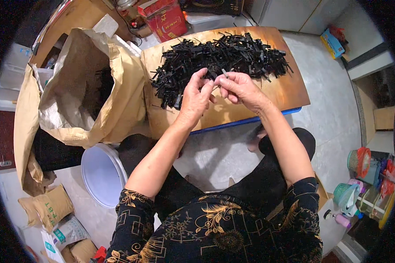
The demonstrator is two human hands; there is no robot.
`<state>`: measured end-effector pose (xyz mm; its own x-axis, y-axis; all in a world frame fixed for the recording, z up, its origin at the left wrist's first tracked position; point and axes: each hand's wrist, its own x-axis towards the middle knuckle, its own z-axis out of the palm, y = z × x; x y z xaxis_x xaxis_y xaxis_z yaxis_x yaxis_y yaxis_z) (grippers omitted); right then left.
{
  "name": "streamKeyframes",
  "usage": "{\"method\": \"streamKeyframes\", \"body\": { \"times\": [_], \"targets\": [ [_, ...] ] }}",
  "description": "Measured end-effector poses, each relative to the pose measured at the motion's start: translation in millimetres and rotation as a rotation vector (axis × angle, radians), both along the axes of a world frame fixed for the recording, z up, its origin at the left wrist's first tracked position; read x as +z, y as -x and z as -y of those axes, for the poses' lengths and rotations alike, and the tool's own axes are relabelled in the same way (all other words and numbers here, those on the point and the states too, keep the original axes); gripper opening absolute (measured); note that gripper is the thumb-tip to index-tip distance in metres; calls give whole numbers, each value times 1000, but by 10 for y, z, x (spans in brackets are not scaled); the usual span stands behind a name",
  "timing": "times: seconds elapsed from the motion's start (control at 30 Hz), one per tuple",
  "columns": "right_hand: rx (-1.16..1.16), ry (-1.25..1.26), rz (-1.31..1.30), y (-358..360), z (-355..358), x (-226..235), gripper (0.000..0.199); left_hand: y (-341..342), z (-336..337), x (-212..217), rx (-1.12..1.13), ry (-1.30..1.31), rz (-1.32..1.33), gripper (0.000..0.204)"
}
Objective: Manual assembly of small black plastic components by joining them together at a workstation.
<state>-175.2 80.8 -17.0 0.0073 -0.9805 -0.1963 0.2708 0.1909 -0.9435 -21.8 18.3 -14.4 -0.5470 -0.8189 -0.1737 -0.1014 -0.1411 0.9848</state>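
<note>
A heap of small black plastic pieces (232, 52) with thin strips sticking out lies on the wooden board (267, 94) in front of me. Over its near edge, my two hands meet with their fingertips nearly touching. My right hand (243, 91) pinches a small narrow strip (224, 72), whose greyish end sticks up past the fingers. My left hand (197, 95) is curled, thumb and forefinger towards the right fingertips; whatever it holds is hidden or blends into the dark heap behind.
A big open paper sack (125, 83) with dark pieces inside stands left of the board. Below it is a white round tub (102, 175). Filled bags (52, 206) lie lower left. A red box (163, 22) stands behind the board; baskets and bottles (341, 219) stand at the right.
</note>
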Motion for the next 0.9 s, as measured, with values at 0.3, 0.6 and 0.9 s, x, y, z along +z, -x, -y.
{"method": "streamKeyframes", "body": {
  "times": [0.3, 0.6, 0.9],
  "targets": [
    [126, 55, -48, -75, -102, 135, 25, -94, 126, 78, -118, -306, -200, 42],
    [-96, 56, 55, -71, -63, -59, 24, -91, 99, 86, -214, -252, -168, 34],
    [15, -82, 138, -14, -100, 22, 25, -130, 79, 134, -425, -241, -126, 31]
  ]
}}
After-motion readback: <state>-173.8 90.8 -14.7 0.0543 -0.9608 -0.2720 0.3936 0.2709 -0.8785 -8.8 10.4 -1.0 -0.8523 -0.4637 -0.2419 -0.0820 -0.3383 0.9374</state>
